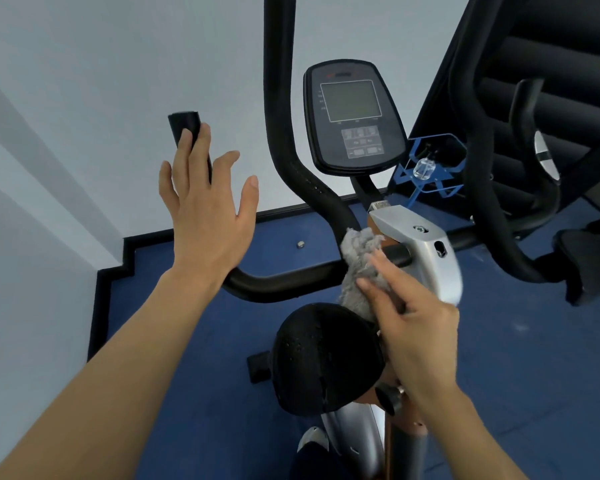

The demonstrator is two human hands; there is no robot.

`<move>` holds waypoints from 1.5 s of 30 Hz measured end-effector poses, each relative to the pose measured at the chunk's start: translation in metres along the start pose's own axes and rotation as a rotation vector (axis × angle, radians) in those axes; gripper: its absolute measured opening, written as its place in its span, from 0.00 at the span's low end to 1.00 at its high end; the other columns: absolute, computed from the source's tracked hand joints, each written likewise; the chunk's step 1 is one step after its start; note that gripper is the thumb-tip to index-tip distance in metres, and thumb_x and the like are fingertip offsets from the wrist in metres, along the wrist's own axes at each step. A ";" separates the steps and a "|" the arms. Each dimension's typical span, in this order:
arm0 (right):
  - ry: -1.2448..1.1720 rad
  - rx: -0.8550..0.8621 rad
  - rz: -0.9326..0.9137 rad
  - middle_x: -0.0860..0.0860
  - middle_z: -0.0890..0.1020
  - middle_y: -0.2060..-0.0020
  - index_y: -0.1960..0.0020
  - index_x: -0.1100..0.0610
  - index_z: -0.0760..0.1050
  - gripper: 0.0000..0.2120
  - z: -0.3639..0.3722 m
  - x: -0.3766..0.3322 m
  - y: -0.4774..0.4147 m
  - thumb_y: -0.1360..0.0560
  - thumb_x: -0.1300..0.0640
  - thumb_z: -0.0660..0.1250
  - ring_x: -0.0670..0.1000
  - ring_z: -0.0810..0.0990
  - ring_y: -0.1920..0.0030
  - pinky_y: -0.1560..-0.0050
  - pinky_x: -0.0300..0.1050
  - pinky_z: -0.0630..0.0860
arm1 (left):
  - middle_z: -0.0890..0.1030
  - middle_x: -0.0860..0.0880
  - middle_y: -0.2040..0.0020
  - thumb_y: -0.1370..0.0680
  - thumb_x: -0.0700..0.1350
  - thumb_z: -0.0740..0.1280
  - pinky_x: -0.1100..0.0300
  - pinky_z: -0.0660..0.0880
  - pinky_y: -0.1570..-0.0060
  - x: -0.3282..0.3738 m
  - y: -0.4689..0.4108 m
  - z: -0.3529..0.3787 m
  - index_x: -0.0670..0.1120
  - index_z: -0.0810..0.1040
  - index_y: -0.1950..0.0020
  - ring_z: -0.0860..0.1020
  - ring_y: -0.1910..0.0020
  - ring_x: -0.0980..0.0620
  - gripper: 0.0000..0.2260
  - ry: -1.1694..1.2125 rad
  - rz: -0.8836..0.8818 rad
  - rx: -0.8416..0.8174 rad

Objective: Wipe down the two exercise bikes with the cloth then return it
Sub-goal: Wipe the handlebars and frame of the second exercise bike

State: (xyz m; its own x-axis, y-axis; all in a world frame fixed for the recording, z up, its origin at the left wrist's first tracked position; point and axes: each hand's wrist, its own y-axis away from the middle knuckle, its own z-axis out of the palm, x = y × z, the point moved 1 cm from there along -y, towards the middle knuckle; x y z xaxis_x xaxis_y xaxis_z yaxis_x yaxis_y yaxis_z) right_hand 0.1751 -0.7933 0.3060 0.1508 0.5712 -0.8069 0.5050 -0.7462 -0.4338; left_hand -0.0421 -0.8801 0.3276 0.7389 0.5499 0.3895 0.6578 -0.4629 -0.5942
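Observation:
An exercise bike fills the middle of the view: a black saddle [321, 355], a silver stem [426, 247], black foam handlebars [284, 282] and a dark console [354, 116]. My right hand [413, 327] holds a grey fluffy cloth [361, 261] against the handlebar joint beside the silver stem. My left hand [205, 206] is spread flat with fingers apart, hovering just in front of the left handlebar grip [186, 128] and holding nothing. The second bike's black handlebars [499, 202] and saddle [593, 261] show at the right.
A blue bottle cage [430, 168] holds a clear bottle behind the console. A white wall stands at the left, with black skirting along the blue floor [194, 341]. A dark padded machine [551, 64] rises at the upper right.

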 end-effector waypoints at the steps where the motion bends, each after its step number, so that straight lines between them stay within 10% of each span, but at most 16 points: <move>1: -0.026 0.004 0.027 0.43 0.78 0.45 0.41 0.48 0.72 0.22 0.002 0.001 0.006 0.31 0.63 0.71 0.39 0.76 0.44 0.45 0.29 0.72 | 0.58 0.43 0.25 0.21 0.51 0.55 0.45 0.44 0.29 0.000 0.000 0.000 0.43 0.71 0.36 0.50 0.25 0.45 0.18 0.000 0.000 0.003; 6: -0.081 -0.039 0.091 0.28 0.73 0.43 0.42 0.40 0.75 0.28 -0.003 0.011 0.036 0.32 0.69 0.70 0.38 0.74 0.41 0.43 0.28 0.69 | 0.58 0.43 0.25 0.21 0.52 0.55 0.46 0.44 0.30 0.001 0.000 0.001 0.43 0.71 0.36 0.50 0.25 0.46 0.18 -0.010 -0.018 0.007; 10: -0.104 0.004 0.106 0.27 0.77 0.50 0.46 0.35 0.75 0.19 -0.014 0.002 0.021 0.32 0.54 0.69 0.37 0.79 0.49 0.51 0.28 0.74 | 0.59 0.43 0.25 0.21 0.51 0.55 0.44 0.45 0.30 -0.001 0.001 0.000 0.43 0.71 0.36 0.50 0.25 0.46 0.18 -0.019 0.000 -0.006; 16: -0.060 0.112 0.124 0.46 0.81 0.47 0.41 0.42 0.72 0.19 -0.011 0.004 -0.018 0.29 0.57 0.69 0.40 0.77 0.45 0.46 0.34 0.74 | 0.58 0.42 0.25 0.21 0.51 0.54 0.43 0.45 0.30 -0.003 0.001 0.001 0.43 0.71 0.37 0.50 0.25 0.45 0.18 -0.019 0.014 -0.013; 28: 0.200 -0.072 0.036 0.54 0.83 0.49 0.40 0.57 0.75 0.15 -0.009 0.016 -0.017 0.26 0.65 0.65 0.52 0.80 0.47 0.46 0.50 0.77 | 0.59 0.42 0.26 0.21 0.52 0.53 0.43 0.47 0.30 -0.002 0.000 0.001 0.43 0.71 0.36 0.50 0.25 0.45 0.19 0.002 -0.003 -0.003; 35: 0.257 -0.024 0.068 0.55 0.83 0.50 0.42 0.58 0.76 0.13 0.000 0.012 -0.024 0.26 0.65 0.64 0.52 0.80 0.48 0.46 0.41 0.74 | 0.60 0.42 0.26 0.21 0.52 0.54 0.43 0.48 0.30 -0.001 0.000 0.000 0.43 0.71 0.37 0.50 0.26 0.46 0.19 0.037 -0.011 0.006; 41: 0.036 0.060 0.191 0.36 0.80 0.70 0.50 0.39 0.77 0.09 -0.015 0.004 -0.014 0.25 0.52 0.63 0.39 0.76 0.69 0.72 0.29 0.73 | 0.60 0.42 0.26 0.21 0.52 0.53 0.44 0.47 0.30 0.000 0.001 0.001 0.43 0.71 0.37 0.50 0.26 0.46 0.19 0.038 -0.012 0.000; 45: 0.006 0.081 0.089 0.43 0.83 0.54 0.41 0.48 0.75 0.13 -0.008 -0.013 -0.038 0.25 0.52 0.62 0.41 0.79 0.54 0.55 0.32 0.76 | 0.59 0.42 0.26 0.22 0.52 0.53 0.44 0.47 0.30 0.001 0.002 0.000 0.43 0.71 0.36 0.50 0.25 0.46 0.19 0.011 -0.005 -0.013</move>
State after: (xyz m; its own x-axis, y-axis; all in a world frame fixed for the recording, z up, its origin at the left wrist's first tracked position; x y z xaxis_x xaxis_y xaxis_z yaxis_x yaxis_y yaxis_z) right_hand 0.1606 -0.7699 0.3364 0.1975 0.5030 -0.8414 0.4191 -0.8192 -0.3914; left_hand -0.0402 -0.8808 0.3271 0.7368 0.5450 0.4001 0.6635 -0.4692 -0.5828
